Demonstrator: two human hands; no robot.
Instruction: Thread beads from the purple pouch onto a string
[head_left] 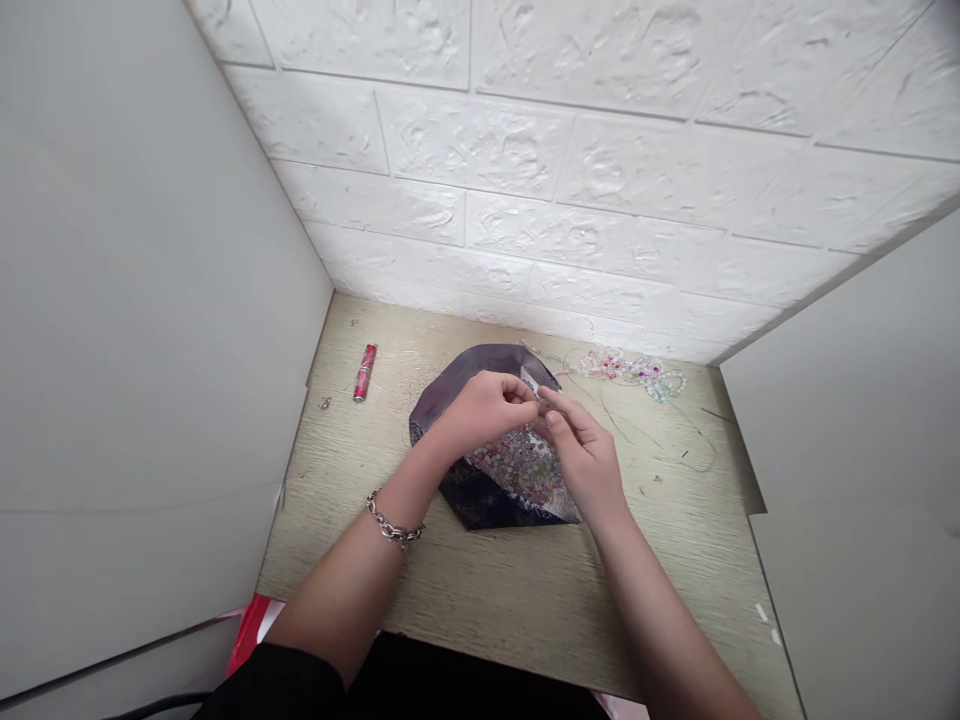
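Note:
Above a dark, many-sided tray [480,510] my two hands meet, fingertips almost touching. My left hand [489,405], with a chain bracelet [394,522] on its wrist, has thumb and forefinger pinched together. My right hand [589,450] pinches close beside it, thumb toward the fingers. Whatever lies between the fingertips is too small to make out. Below them, small pastel and clear beads [521,465] are heaped in the tray. A whitish scrap [529,378] shows behind the fingers.
Strung beads [630,370] lie in a tangle at the back right, with loose thread [701,450] nearby. On the left rests a red tube [365,373]. A white brick-pattern wall [510,150] and grey side panels [862,430] enclose the wooden tabletop [480,590].

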